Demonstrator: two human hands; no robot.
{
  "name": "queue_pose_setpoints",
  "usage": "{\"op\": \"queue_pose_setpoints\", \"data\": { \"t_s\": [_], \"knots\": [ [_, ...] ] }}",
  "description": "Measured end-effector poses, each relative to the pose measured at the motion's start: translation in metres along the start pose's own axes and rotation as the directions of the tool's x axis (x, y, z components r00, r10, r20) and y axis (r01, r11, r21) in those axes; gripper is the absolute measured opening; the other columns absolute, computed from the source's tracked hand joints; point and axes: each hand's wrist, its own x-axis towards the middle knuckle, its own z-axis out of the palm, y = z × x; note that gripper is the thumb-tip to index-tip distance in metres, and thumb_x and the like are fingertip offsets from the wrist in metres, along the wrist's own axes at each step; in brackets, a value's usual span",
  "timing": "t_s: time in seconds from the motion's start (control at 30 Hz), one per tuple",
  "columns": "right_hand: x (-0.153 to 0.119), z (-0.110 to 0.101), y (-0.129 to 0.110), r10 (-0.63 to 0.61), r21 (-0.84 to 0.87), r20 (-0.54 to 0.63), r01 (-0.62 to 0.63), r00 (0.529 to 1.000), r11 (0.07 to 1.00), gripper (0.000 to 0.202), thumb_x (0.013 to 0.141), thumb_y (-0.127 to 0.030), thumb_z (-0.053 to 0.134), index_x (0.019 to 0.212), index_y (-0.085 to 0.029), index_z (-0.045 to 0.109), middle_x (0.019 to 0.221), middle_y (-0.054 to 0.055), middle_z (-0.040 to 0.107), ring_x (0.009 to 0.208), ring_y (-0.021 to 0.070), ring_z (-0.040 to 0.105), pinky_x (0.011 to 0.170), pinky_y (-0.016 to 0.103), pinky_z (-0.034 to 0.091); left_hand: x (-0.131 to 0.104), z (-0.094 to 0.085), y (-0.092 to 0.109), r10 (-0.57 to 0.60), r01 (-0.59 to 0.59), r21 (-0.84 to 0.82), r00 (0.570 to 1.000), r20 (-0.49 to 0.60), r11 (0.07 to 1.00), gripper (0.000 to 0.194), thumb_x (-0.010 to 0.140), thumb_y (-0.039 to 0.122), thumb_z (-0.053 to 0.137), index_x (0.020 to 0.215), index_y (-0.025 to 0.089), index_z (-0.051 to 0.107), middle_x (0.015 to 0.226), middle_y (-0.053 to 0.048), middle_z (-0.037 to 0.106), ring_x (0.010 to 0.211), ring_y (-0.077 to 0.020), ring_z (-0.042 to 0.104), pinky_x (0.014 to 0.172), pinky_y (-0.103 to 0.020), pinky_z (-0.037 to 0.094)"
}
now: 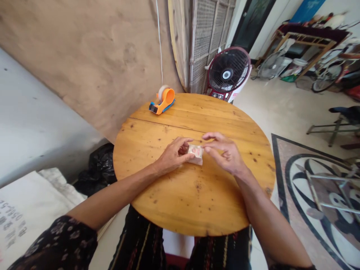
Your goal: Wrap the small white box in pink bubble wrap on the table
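A small, pale, block-shaped box (196,152) with a reddish print on top rests on the round wooden table (165,187). My left hand (173,154) grips its left side, thumb along the near edge and the fingers bent behind. At the box's right edge is my right hand (224,153), its thumb and fingers curved but apart. Whether a right fingertip touches the box's corner, I cannot tell. Toward the table's far left side stands an orange and blue tape dispenser (165,101) with a roll of tape, away from both hands.
Behind the table stands a dark red fan (228,71). A plywood panel (92,56) rises at the back left. Black plastic bags (102,167) and a white printed sack (30,210) lie at the left. A metal-legged stool (336,129) and a bicycle (327,75) are at the right.
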Motion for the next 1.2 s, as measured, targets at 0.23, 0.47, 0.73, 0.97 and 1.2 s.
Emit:
{"op": "queue_pose_setpoints", "data": {
  "t_s": [0.23,0.47,0.73,0.97,1.2],
  "knots": [
    [0.001,-0.011,0.008,0.141,0.099,-0.176,-0.125,0.974,0.987,0.009,0.085,-0.03,0.064,0.089,-0.026,0.071,0.105,0.005,0.065,0.101,0.022,0.063,0.094,0.043,0.048,0.001,-0.003,0.005,0.05,-0.05,0.066,0.999,0.007,0.997,0.047,0.081,0.027,0.069,0.126,0.021,0.056,0.099,-0.004,0.056,0.083,-0.0125,0.056,0.079,-0.03,0.052],
    [0.001,-0.009,0.01,0.127,-0.039,0.022,-0.126,0.992,0.991,0.018,0.083,-0.034,0.065,0.1,-0.026,0.067,0.115,0.007,0.062,0.111,0.0256,0.06,0.098,0.048,0.045,0.001,-0.009,0.01,0.087,-0.087,0.148,0.996,0.007,0.985,0.044,0.078,0.038,0.072,0.118,0.021,0.062,0.1,-0.005,0.057,0.088,-0.0148,0.057,0.082,-0.033,0.052],
    [-0.001,-0.004,0.011,0.077,-0.219,0.23,-0.026,0.97,0.975,0.042,0.081,-0.037,0.068,0.12,-0.028,0.06,0.13,0.009,0.055,0.122,0.0287,0.053,0.101,0.05,0.043,0.004,-0.014,0.011,0.097,-0.114,0.213,0.991,0.09,0.97,0.06,0.071,0.037,0.078,0.125,0.02,0.057,0.124,-0.01,0.051,0.121,-0.0248,0.05,0.105,-0.044,0.043],
    [-0.001,0.0,0.011,0.04,-0.29,0.304,0.052,0.952,0.956,0.038,0.084,-0.041,0.065,0.12,-0.029,0.064,0.133,0.01,0.053,0.123,0.0287,0.051,0.1,0.05,0.043,0.003,-0.012,0.006,0.094,-0.113,0.217,0.991,0.095,0.97,0.044,0.075,0.028,0.073,0.117,0.023,0.063,0.128,-0.01,0.05,0.127,-0.0258,0.047,0.108,-0.046,0.04],
    [0.001,0.001,-0.005,-0.008,-0.23,0.301,0.08,0.954,0.97,0.02,0.086,-0.034,0.062,0.103,-0.027,0.072,0.129,0.01,0.058,0.116,0.0294,0.055,0.097,0.052,0.043,0.003,-0.01,0.003,0.131,-0.143,0.194,0.989,0.076,0.971,0.038,0.076,0.028,0.072,0.113,0.022,0.065,0.126,-0.01,0.052,0.124,-0.0252,0.051,0.106,-0.045,0.042]
  ]
}}
